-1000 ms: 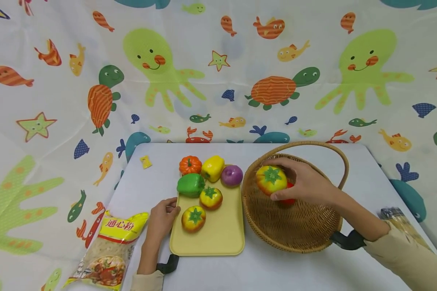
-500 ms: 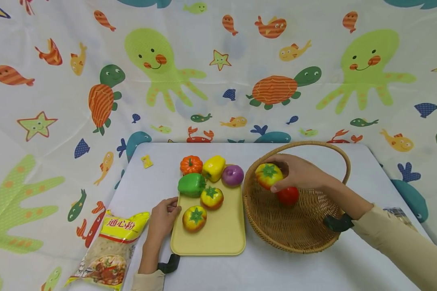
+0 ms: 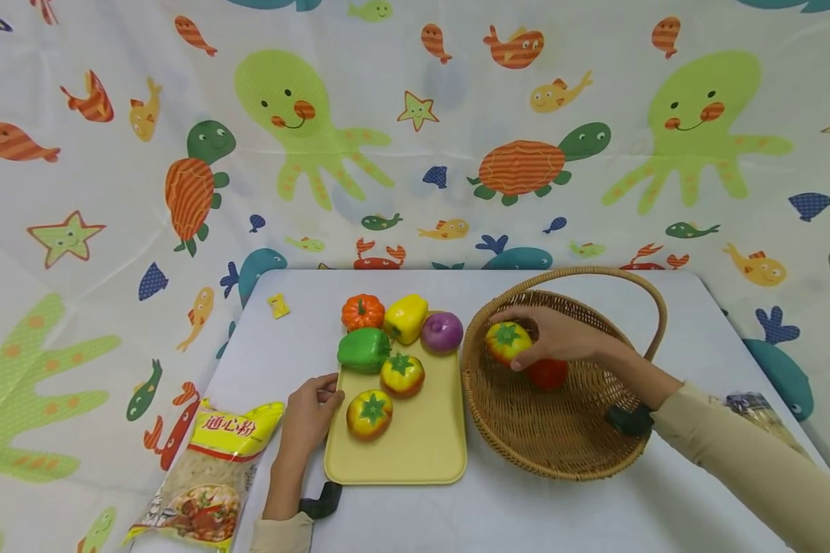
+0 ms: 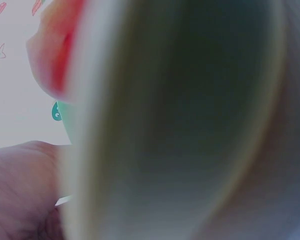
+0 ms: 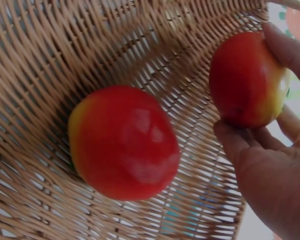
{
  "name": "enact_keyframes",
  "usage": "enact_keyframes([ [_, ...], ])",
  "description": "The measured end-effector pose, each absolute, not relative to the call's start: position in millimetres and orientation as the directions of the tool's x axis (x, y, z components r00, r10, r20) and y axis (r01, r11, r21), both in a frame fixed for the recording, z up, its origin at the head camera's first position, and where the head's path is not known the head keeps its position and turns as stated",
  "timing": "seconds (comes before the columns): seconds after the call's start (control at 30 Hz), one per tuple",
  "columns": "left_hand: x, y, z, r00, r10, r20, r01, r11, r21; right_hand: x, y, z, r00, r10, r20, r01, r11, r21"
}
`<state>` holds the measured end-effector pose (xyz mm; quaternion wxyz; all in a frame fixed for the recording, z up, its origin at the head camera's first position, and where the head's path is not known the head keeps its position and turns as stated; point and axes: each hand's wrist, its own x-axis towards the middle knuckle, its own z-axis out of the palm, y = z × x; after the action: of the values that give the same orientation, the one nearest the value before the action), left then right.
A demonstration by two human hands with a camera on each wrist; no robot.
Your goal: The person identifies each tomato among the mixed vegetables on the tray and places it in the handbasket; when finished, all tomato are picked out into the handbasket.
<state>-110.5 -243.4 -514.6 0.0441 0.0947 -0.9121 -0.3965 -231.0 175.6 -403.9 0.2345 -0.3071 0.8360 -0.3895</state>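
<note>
Right hand [image 3: 556, 334] pinches a red-and-yellow toy tomato [image 3: 506, 343] between thumb and fingers, inside the rim of a wicker basket [image 3: 560, 430] and close to its left wall, the green star-shaped calyx facing up. Whether the fruit touches the weave cannot be told. A second tomato [image 5: 125, 142], glossy and mostly red, lies within the basket, to the right of the held one; the right wrist view shows a gap between the two. The basket's handle [image 3: 657, 303] arches above its far side.

Just left of the basket sits a yellow tray [image 3: 401, 467], its outer edge held by the left hand [image 3: 310, 411], thumb and fingers bent at the rim. At the tray's far end, a purple onion [image 3: 442, 332] is nearest the basket, followed by a yellow bell pepper [image 3: 406, 319] and an orange pumpkin [image 3: 363, 312] farther away. A green bell pepper [image 3: 362, 350] lies on the side away from the basket, with two more yellow-and-red tomatoes [image 3: 370, 415] nearby, calyxes up.

Well left of the basket rests a bag of macaroni [image 3: 210, 476]; a small yellow packet [image 3: 278, 306] lies beyond it. Right of the basket, a clear package [image 3: 764, 415] is partly hidden by a beige sleeve [image 3: 740, 453]. Behind the basket hangs a white cloth [image 3: 415, 69] printed with octopuses, turtles and fish.
</note>
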Motion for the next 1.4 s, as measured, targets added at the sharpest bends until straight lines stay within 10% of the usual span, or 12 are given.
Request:
enact_keyframes([
  [1.4,-110.6,-244.2,-515.8,-0.98,-0.201,0.004,-0.134,0.668,0.732,-240.0,178.8,-432.5,-0.691,-0.697,-0.19,-0.382,0.576,-0.723],
])
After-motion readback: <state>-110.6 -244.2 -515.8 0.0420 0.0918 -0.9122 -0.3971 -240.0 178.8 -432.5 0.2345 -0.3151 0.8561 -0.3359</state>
